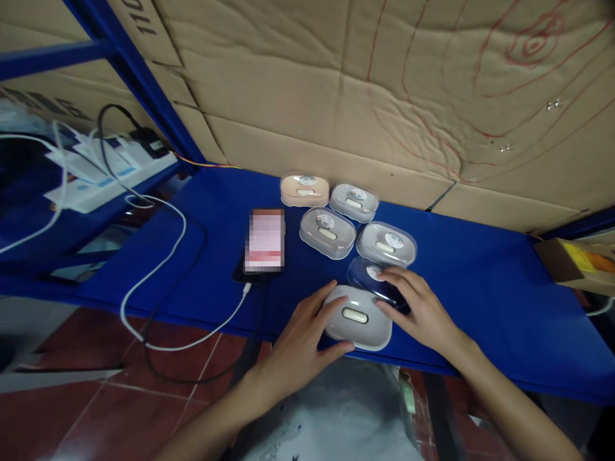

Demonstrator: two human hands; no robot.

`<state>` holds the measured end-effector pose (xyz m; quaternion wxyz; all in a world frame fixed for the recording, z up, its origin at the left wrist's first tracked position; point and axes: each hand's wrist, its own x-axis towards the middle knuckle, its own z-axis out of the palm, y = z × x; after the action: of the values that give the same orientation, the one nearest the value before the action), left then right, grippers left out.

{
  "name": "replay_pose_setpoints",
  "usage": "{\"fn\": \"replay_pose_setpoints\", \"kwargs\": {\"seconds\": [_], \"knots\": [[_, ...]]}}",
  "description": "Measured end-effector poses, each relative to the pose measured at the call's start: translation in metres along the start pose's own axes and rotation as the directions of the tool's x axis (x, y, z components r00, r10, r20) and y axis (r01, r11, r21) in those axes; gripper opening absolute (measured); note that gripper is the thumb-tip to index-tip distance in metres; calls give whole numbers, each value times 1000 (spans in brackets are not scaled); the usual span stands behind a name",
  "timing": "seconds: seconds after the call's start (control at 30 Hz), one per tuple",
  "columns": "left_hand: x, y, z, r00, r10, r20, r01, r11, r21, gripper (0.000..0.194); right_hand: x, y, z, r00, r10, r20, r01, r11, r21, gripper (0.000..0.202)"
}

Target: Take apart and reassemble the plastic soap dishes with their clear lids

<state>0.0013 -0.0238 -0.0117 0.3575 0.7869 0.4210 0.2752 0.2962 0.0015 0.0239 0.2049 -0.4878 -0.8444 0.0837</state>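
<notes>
In the head view, a grey oval plastic base (360,334), like that of a soap box, rests near the table's front edge with a pale oval piece in its middle. My left hand (307,330) holds its left side, fingers at the back and thumb at the front. Just behind the base is a clear lid (358,274) with a round sticker. My right hand (418,307) has its fingers on the lid's right part, its thumb close to the base. Two grey lidded boxes (328,234) (387,244) sit just beyond.
Further back stand a peach lidded box (305,192) and another grey one (354,203). A phone (265,240) with a white cable (192,347) lies left on the blue table (480,288). Cardboard (336,83) walls the back; power strips (115,182) are left, an open carton (571,269) right.
</notes>
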Motion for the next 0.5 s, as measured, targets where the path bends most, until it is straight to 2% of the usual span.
{"fn": "replay_pose_setpoints", "kwargs": {"seconds": [0.17,0.33,0.43,0.5], "knots": [[0,-2,-1,995,66,75,-74,992,101,58,13,21,-6,996,90,-20,-92,990,-107,41],[2,-1,-1,995,87,55,-91,992,89,42,27,44,-4,997,70,-43,-76,986,-146,34],[4,-1,-2,997,58,45,-60,997,52,46,29,40,-7,994,51,-102,-68,982,-175,39],[4,0,-3,999,34,25,-34,999,2,55,24,26,-11,999,-19,-40,15,994,-105,44]]}}
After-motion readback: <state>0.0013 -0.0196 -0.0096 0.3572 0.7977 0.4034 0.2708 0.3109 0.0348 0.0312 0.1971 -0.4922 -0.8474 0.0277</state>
